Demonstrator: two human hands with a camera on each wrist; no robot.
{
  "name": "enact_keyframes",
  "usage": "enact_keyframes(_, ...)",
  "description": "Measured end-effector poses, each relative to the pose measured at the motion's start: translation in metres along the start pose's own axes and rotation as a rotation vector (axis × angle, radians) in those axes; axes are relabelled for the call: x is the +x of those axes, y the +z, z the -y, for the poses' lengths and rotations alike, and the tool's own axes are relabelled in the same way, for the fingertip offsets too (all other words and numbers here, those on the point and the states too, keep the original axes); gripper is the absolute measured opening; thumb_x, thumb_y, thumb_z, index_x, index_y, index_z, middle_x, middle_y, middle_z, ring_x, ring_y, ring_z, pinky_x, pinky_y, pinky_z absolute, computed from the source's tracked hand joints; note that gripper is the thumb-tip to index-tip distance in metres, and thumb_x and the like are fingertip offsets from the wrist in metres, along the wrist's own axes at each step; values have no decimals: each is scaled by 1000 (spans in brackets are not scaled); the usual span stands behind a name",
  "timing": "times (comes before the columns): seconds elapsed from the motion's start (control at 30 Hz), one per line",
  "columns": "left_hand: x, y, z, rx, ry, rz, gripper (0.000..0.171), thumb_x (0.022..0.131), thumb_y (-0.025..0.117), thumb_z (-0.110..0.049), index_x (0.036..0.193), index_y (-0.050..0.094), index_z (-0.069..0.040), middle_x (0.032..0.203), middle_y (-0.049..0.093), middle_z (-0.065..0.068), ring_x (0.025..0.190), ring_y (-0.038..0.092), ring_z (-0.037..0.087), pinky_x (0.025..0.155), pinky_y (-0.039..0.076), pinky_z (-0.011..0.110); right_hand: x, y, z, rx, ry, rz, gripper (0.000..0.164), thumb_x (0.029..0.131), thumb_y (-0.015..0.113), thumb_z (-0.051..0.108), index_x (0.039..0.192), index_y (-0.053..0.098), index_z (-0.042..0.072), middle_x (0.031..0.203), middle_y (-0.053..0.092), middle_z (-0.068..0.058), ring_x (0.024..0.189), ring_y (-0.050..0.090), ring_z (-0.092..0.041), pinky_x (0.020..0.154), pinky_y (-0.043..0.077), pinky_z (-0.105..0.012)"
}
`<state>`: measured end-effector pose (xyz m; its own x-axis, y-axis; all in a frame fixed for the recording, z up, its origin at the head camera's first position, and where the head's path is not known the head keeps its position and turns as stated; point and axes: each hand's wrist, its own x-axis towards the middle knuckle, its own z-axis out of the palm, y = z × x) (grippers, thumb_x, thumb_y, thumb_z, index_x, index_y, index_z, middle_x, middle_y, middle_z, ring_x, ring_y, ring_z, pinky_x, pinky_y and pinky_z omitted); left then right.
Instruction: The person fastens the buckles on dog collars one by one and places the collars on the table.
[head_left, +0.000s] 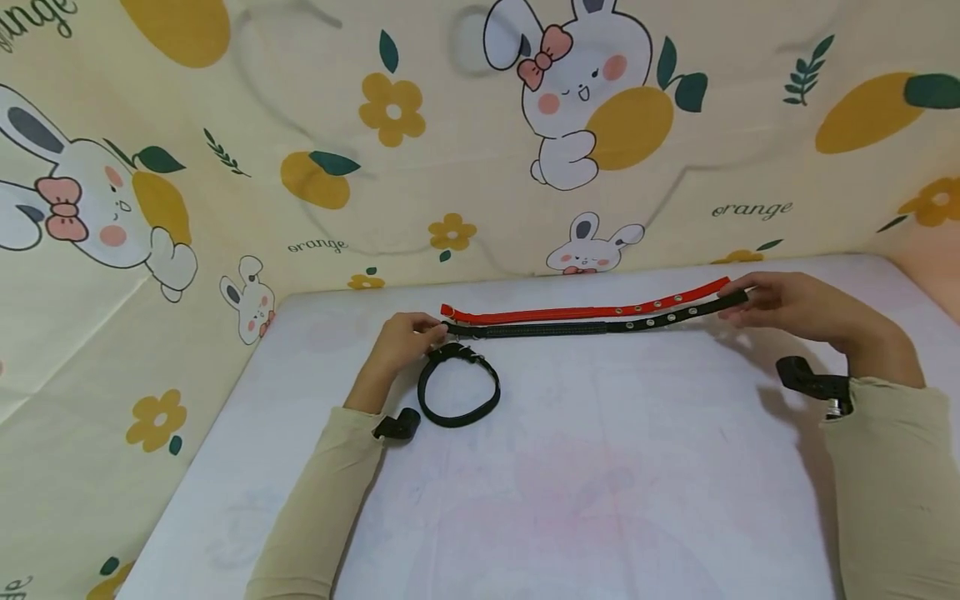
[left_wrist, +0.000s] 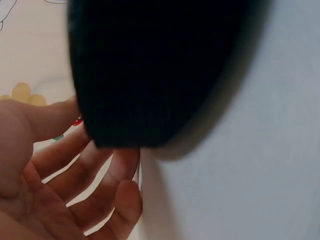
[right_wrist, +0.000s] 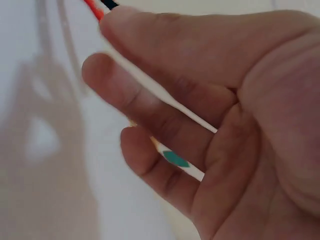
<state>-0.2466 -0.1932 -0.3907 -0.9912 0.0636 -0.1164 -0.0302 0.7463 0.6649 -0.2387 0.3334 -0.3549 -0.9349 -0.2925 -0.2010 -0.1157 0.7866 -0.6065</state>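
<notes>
A red collar and a black collar lie stretched out side by side, with metal eyelets toward their right ends. At the buckle end of the black one, my left hand pinches with thumb and fingertips; the red collar's end shows just beyond. My right hand pinches the other ends of both straps between thumb and fingers, lifted a little over the table. In the right wrist view the red strap and black strap meet at the thumb tip. A black camera housing hides the left fingertips in the left wrist view.
A second black collar, buckled into a loop, lies right below my left hand. The white table ends at the back against a patterned cloth with rabbits and oranges. The same cloth hangs on the left side.
</notes>
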Motion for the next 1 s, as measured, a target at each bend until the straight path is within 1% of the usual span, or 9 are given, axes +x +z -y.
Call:
enact_keyframes(0.07, 0, 0, 0, -22, -24, -7, 28, 98, 64, -30, 113, 73, -8, 109, 72, 12, 85, 65, 21, 70, 51, 25, -1, -1, 4, 21, -18, -25, 46, 94, 70, 28, 132, 54, 7, 108, 74, -8, 91, 66, -5, 79, 46, -18)
enact_keyframes(0.17, 1, 1, 0, -40, -69, -8, 27, 98, 64, -30, 113, 72, -9, 111, 69, 11, 88, 64, 21, 72, 50, 25, -1, 0, 10, 35, -62, -57, 43, 93, 71, 26, 129, 57, 8, 105, 75, -8, 91, 68, -7, 77, 47, -13)
enact_keyframes(0.33, 2, 1, -2, -75, -126, 17, 26, 99, 63, -29, 115, 71, -10, 117, 67, 11, 94, 63, 23, 77, 51, 27, 2, 6, 21, 67, -122, -103, 37, 91, 73, 22, 124, 62, 10, 101, 75, -9, 89, 70, -11, 76, 49, -11)
enact_keyframes(0.43, 2, -1, -1, -132, -144, 39, 27, 99, 62, -29, 117, 69, -10, 118, 67, 12, 96, 65, 23, 79, 54, 27, 5, 9, 27, 80, -149, -121, 34, 91, 73, 20, 123, 63, 11, 100, 74, -11, 88, 70, -13, 77, 49, -11)
enact_keyframes(0.57, -1, -3, 0, -225, -133, 61, 31, 94, 69, -24, 119, 67, -6, 115, 68, 13, 92, 66, 21, 77, 56, 27, 9, 13, 33, 108, -190, -132, 32, 92, 72, 15, 122, 64, 9, 97, 74, -10, 87, 70, -12, 77, 50, -11)
enact_keyframes(0.7, -2, -4, 1, -255, -100, 64, 34, 89, 76, -19, 118, 66, -5, 111, 71, 14, 87, 65, 18, 77, 56, 26, 13, 16, 37, 145, -227, -128, 32, 91, 72, 10, 121, 64, 6, 94, 74, -7, 85, 70, -11, 77, 51, -12)
enact_keyframes(0.87, -2, -5, 3, -285, -88, 61, 35, 87, 78, -18, 116, 64, -6, 106, 73, 12, 86, 65, 16, 77, 55, 25, 13, 17, 44, 145, -222, -122, 30, 93, 70, 12, 122, 64, 7, 96, 74, -6, 87, 70, -10, 77, 52, -13)
enact_keyframes(1.0, -2, -8, 3, -330, -97, 64, 37, 86, 79, -18, 117, 62, -7, 108, 72, 12, 85, 65, 17, 76, 55, 25, 13, 16, 47, 136, -213, -116, 30, 94, 69, 13, 123, 63, 7, 97, 74, -3, 88, 70, -8, 77, 52, -13)
